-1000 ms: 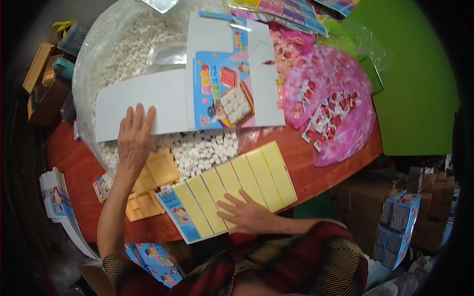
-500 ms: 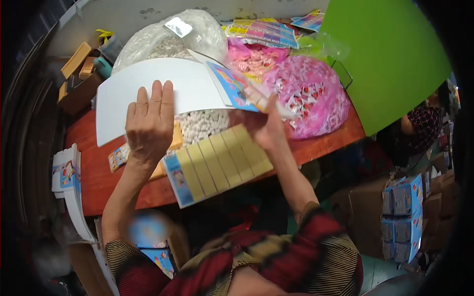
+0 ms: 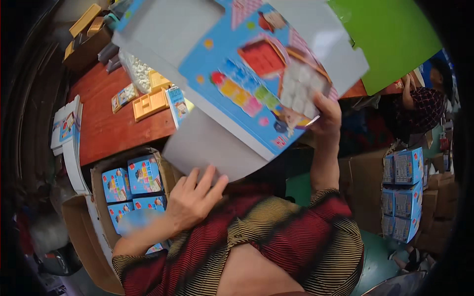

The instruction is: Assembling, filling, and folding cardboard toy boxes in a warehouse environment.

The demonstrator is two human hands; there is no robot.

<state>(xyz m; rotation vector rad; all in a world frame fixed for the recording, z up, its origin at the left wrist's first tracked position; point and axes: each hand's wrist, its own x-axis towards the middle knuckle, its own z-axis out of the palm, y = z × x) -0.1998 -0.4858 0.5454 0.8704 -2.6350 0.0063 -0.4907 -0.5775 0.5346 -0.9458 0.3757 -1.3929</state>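
Note:
A large unfolded cardboard box blank [image 3: 256, 93], blue with printed pictures and pale grey flaps, is held tilted above the table's front edge. My right hand [image 3: 328, 116] grips its right edge, the thumb on the printed face. Close to my body, my left hand [image 3: 195, 200] has its fingers stretched and apart at the lower edge of the grey flap. Behind the blank, yellow plastic trays [image 3: 150, 104] and a small filled pack [image 3: 124, 97] lie on the red table [image 3: 98, 130]. The blank hides much of the table.
A clear bag of white pieces [image 3: 138, 71] lies behind the trays. An open carton [image 3: 170, 172] holds several blue printed boxes [image 3: 144, 173] at lower left. White card sheets [image 3: 66, 128] stand at the table's left edge. A green board [image 3: 395, 44], stacked blue boxes [image 3: 407, 195] and another person [image 3: 425, 107] are at right.
The blank has come nearer and turned its printed side into view. My left hand has dropped from the white panel toward my body. The yellow ruled card is now mostly hidden.

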